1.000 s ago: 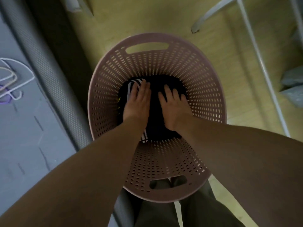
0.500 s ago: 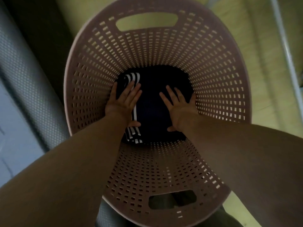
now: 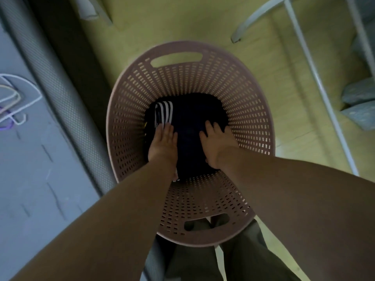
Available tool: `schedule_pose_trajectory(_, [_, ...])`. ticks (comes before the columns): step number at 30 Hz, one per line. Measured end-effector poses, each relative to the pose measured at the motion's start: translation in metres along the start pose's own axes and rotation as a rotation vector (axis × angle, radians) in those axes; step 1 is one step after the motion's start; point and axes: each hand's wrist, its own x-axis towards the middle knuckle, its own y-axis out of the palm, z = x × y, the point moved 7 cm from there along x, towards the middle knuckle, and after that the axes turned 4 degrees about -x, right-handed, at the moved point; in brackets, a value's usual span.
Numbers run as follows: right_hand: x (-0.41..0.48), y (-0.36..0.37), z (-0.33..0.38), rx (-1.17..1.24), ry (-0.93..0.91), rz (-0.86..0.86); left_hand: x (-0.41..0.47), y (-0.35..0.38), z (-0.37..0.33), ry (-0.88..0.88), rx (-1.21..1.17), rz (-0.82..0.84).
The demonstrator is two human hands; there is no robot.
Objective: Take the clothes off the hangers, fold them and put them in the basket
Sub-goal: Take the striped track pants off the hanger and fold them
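Pressing flat: left hand (image 3: 163,144), right hand (image 3: 216,145) atop folded clothes (image 3: 190,118) in basket (image 3: 129,102).

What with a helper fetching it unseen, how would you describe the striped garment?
Find the pink perforated laundry basket on the yellowish floor. At its bottom, along the left side, the striped garment lies partly under the left hand. Its black-and-white stripes set it apart from the plain dark garment beside it.
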Motion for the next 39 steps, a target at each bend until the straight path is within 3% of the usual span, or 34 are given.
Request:
schedule_pose_trajectory(7, [-0.005,0.033,0.009,0.085,-0.028,0.133,-0.006,0.017,-0.008,0.043,-0.052,-0.05])
schedule_pose_trajectory(12, [-0.063,-0.021,-0.005,0.38,0.002,-0.069,-0.062,-0.027,0.008,0.044,-0.248,-0.138])
schedule_pose_trajectory(15, [-0.119,-0.061,-0.016,0.477,0.003,-0.149,-0.121,-0.063,0.027,0.005,-0.626,-0.268])
schedule_pose_trajectory(18, [-0.194,-0.104,-0.026,0.62,-0.018,-0.158,-0.199,-0.096,0.05,-0.056,-0.978,-0.274])
schedule_pose_trajectory(23, [-0.327,-0.15,-0.045,0.909,0.099,-0.238,-0.321,-0.148,0.083,-0.124,-1.325,-0.305])
schedule_pose_trajectory(29, [-0.462,-0.191,-0.065,1.153,0.184,-0.387,-0.433,-0.17,0.114,-0.265,-1.605,-0.42])
schedule_pose_trajectory(32, [-0.514,-0.206,-0.077,1.259,0.207,-0.466,-0.479,-0.186,0.122,-0.309,-1.62,-0.505])
schedule_pose_trajectory(39, [-0.593,-0.218,-0.09,1.359,0.128,-0.646,-0.569,-0.235,0.11,-0.279,-1.754,-0.727])
